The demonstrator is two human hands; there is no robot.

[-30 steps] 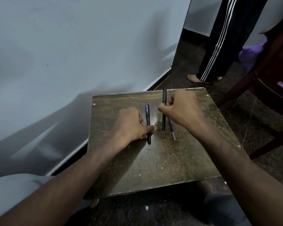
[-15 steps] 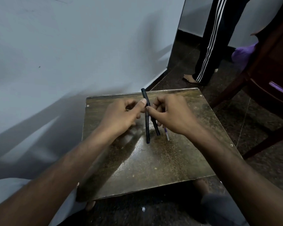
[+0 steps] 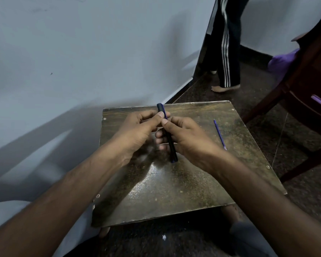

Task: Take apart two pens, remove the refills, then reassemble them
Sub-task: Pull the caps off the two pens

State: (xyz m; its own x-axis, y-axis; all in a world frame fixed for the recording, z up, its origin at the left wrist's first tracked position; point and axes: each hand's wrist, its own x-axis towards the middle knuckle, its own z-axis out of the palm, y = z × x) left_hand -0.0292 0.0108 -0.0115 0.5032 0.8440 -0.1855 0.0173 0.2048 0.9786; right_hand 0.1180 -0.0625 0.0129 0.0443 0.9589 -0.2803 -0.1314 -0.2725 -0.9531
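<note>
Pinching the dark pen (image 3: 167,134) in both my left hand (image 3: 137,134) and right hand (image 3: 188,138), I am leaving a refill (image 3: 220,134) lying near the counter's (image 3: 174,191) right edge.

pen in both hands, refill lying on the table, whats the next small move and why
Probably pull or twist the two hands apart to separate the dark pen. The left hand pinches its upper end and the right hand grips the middle, so both are set to work it. One purple refill lies loose on the table, apart from the hands.
</note>
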